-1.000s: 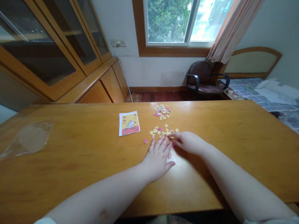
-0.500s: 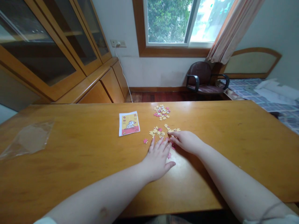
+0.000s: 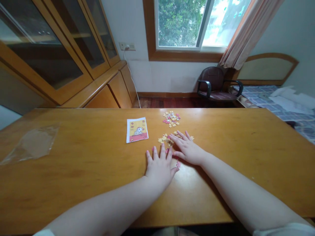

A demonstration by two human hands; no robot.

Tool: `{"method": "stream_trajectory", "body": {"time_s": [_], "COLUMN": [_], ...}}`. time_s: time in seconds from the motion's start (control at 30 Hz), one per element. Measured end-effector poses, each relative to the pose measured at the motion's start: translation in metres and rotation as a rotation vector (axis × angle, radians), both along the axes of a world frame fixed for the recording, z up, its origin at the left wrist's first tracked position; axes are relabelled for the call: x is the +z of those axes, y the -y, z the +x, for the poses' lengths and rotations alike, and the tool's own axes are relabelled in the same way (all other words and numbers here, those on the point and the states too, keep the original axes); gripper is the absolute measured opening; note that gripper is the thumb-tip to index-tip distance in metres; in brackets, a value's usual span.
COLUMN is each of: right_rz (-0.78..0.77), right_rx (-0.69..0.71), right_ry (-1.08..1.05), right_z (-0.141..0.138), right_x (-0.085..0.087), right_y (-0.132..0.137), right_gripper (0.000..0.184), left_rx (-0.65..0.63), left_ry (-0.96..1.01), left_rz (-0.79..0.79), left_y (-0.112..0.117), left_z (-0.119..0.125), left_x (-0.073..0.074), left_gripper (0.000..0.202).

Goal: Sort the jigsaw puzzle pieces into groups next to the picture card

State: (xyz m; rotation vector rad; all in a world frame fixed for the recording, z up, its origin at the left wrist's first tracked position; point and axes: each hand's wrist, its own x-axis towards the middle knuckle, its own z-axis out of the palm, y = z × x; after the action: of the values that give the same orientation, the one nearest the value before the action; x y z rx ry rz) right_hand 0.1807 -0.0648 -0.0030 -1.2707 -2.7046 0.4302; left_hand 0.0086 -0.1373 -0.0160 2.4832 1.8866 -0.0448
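My left hand (image 3: 159, 166) lies with its fingers spread, its fingertips at the near edge of the puzzle pieces and partly over pink ones. My right hand (image 3: 187, 149) is also spread out, reaching over the cream and pink jigsaw puzzle pieces (image 3: 163, 139) and hiding some of them. Between my two hands a pink puzzle piece (image 3: 178, 164) shows by my left thumb. Farther back lies a second heap of puzzle pieces (image 3: 171, 118), cream, pink and white. Left of the pieces is a picture card (image 3: 137, 130) with a white animal on yellow and pink.
The wooden table (image 3: 98, 157) spans the view. A clear plastic bag (image 3: 34, 144) lies at its left. Beyond stand a glass-doored cabinet (image 3: 91, 70), an office chair (image 3: 215, 85) and a bed (image 3: 278, 95).
My left hand has shifted slightly left and its fingers have spread wider. My right hand has opened from a bent-finger pose and moved a little left, now covering more pieces.
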Motion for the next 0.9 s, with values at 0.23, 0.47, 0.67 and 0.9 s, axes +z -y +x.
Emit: {"method": "stream_trajectory", "body": {"time_s": [0.23,0.47,0.67,0.9], "right_rz": [-0.022,-0.031,-0.009,0.070], "right_rx": [-0.049,0.011,-0.056,-0.067], "right_ry": [-0.029,-0.021,-0.051,-0.232], "right_z": [0.003,-0.002,0.001,0.013], "right_x": [0.001,0.002,0.005,0.008], "right_y": [-0.003,-0.002,-0.001,-0.005], "right_gripper": [0.065,0.069,0.059,0.038], "left_rx": [-0.066,-0.081,-0.168,-0.213], "left_ry": [0.006,0.045,0.086,0.111], "left_rz": [0.044,0.039,0.042,0.031], "left_y": [0.003,0.003,0.007,0.000], "left_z": [0.001,0.002,0.005,0.001], "left_x": [0.004,0.013,0.019,0.028], "left_gripper": [0.076,0.064,0.059,0.045]}}
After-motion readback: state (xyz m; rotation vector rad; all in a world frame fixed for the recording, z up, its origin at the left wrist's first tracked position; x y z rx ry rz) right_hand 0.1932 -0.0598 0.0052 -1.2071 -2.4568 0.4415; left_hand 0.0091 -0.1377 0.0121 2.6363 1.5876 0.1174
